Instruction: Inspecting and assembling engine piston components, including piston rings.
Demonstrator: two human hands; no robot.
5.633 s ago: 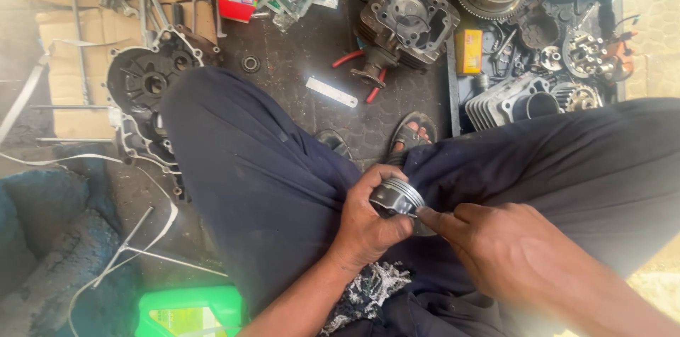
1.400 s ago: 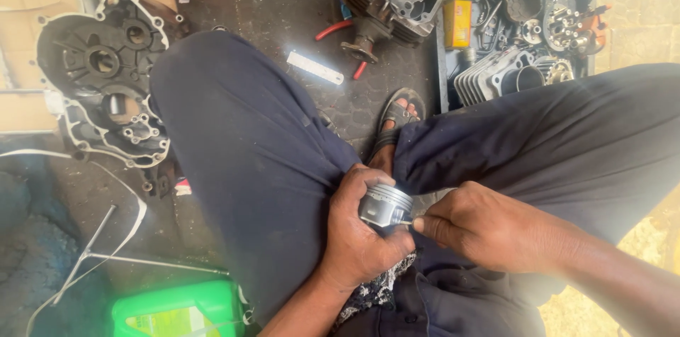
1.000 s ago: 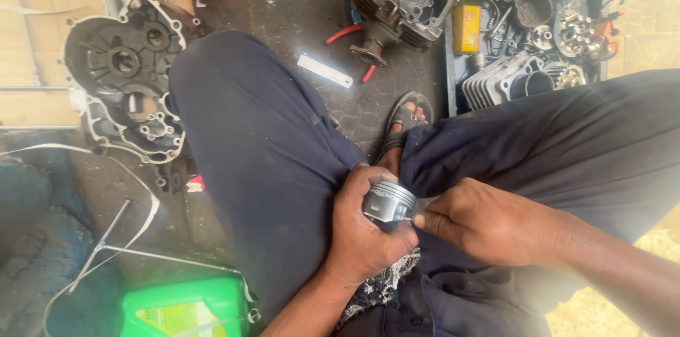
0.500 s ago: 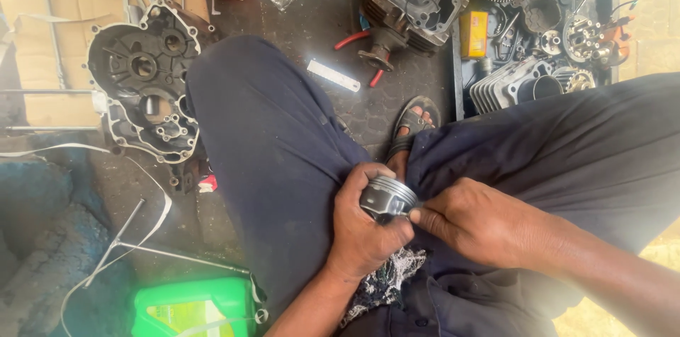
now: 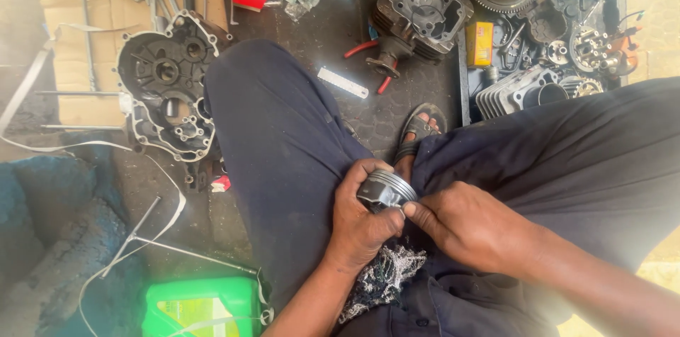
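A metal piston (image 5: 387,189) with ring grooves rests in my left hand (image 5: 360,222), whose fingers wrap around its lower part. My right hand (image 5: 473,227) meets it from the right, its fingertips pressed against the piston's side near the rings. Both hands hover over my lap, between my legs in dark trousers. A dirty white rag (image 5: 380,277) lies on my lap just under the hands.
On the ground ahead lie a black engine crankcase half (image 5: 166,92), a cylinder block (image 5: 423,11), red-handled pliers (image 5: 372,68), a small metal ruler (image 5: 343,82) and a dark tray (image 5: 545,32) holding gears and engine parts. A green container (image 5: 202,306) sits at the lower left. My sandalled foot (image 5: 419,128) shows between my knees.
The view has shifted slightly, and the piston has turned a little in my left hand. My right fingertips stay on its side.
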